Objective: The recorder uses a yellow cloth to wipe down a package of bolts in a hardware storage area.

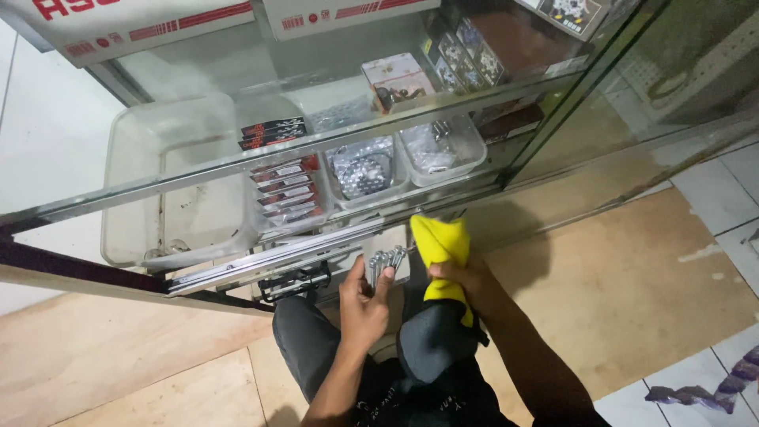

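Bundle of shiny metal parts (pixel 385 259): short chrome pieces, held together as a cluster; exact kind too small to tell. Left hand (pixel 362 304) is closed around the bundle from below, fingers wrapped, thumb up its near side. The bundle sticks out past the fingertips, toward the cabinet.

Just to the right of that hand: yellow cloth (pixel 443 251), bunched, upper end raised level with the bundle and just beside it; whether the two touch I cannot tell. Right hand (pixel 465 278) is clamped on the cloth's middle; the lower end hangs down over the person's knee (pixel 433 336), dark trousers.

Step in hand, as judged: wiping or polishing the metal parts with the cloth, part-way, with cloth and parts brought close together.

Next move, judged: a firm left-hand hold so the loose pieces do not slip apart, while the cloth is worked around them. A dropped piece would land on the wooden floor board (pixel 632 277) beneath.

Beyond the hands: the metal sliding rail (pixel 269 261) of a glass display cabinet, directly ahead of the left fingertips. Just beneath the rail, left of the left hand, a black pedal-like part (pixel 296 282). Behind the glass: clear plastic bins, one large and nearly bare (pixel 170 186), one with flat red-and-black packets (pixel 286 190), two with bagged small hardware (pixel 364 170).
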